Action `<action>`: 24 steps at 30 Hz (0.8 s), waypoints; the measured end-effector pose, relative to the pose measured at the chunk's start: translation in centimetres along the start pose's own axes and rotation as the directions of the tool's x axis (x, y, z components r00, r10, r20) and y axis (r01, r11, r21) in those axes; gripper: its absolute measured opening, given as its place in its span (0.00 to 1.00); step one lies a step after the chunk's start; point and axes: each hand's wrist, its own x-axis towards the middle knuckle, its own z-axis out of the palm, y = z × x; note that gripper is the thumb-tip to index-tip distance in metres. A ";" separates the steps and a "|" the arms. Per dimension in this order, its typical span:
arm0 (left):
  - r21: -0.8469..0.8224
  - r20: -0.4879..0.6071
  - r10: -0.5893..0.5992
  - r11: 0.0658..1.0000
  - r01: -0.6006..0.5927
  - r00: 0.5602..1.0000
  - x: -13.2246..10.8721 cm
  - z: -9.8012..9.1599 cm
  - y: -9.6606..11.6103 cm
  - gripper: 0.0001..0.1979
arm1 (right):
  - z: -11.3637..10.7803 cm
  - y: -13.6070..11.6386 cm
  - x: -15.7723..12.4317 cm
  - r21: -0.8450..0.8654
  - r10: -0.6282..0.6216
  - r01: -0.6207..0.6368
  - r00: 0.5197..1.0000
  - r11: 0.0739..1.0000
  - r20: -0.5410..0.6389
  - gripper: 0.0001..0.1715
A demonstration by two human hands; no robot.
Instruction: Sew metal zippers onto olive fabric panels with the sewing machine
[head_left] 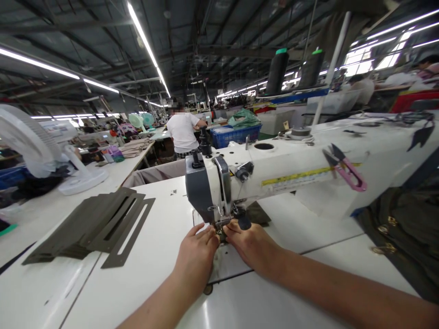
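Observation:
A white sewing machine [295,169] stands across the table, its presser foot and needle area low at the head's left end. My left hand [199,250] lies at the left of the needle, fingers bent and pressed together on a small dark olive fabric piece. On the other side my right hand [255,246] has its fingers closed at the same fabric, close to the presser foot. More of the olive fabric [259,214] shows flat behind my right hand. The fingertips and the fabric's edge between them are partly hidden by the machine.
Left lies a fanned stack of olive fabric panels [78,224], the top ones slotted. Pink-handled thread snips [346,169] rest against the machine arm. A white fan [82,178] stands far left. Olive cloth with metal fittings [391,228] hangs right. A person [183,130] works ahead.

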 end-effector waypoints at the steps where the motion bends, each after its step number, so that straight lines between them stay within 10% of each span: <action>1: 0.003 -0.003 -0.008 1.000 0.008 1.000 0.0 0.1 0.1 0.10 | 0.2 -0.1 0.0 0.007 0.003 -0.003 1.000 1.000 -0.010 0.10; 9: -0.043 -0.035 -0.093 0.995 0.091 0.995 -0.3 0.3 -0.3 0.08 | -1.3 2.0 -0.4 0.072 -0.013 0.010 0.999 0.997 0.046 0.12; 15: -0.132 -0.014 -0.118 0.984 0.115 0.993 -0.4 -2.0 3.2 0.10 | -4.3 3.2 -3.7 -0.301 0.149 -0.111 0.983 0.947 0.106 0.09; 20: -0.295 0.136 0.090 0.954 -0.046 0.987 0.4 -2.4 7.1 0.17 | -5.4 -2.9 -8.7 0.107 0.152 -0.167 0.978 0.980 0.141 0.10; 24: -0.526 0.186 -0.160 0.817 0.235 0.970 0.7 -2.1 7.4 0.10 | -6.3 -5.2 -10.2 0.469 0.344 -0.534 0.833 0.704 0.433 0.15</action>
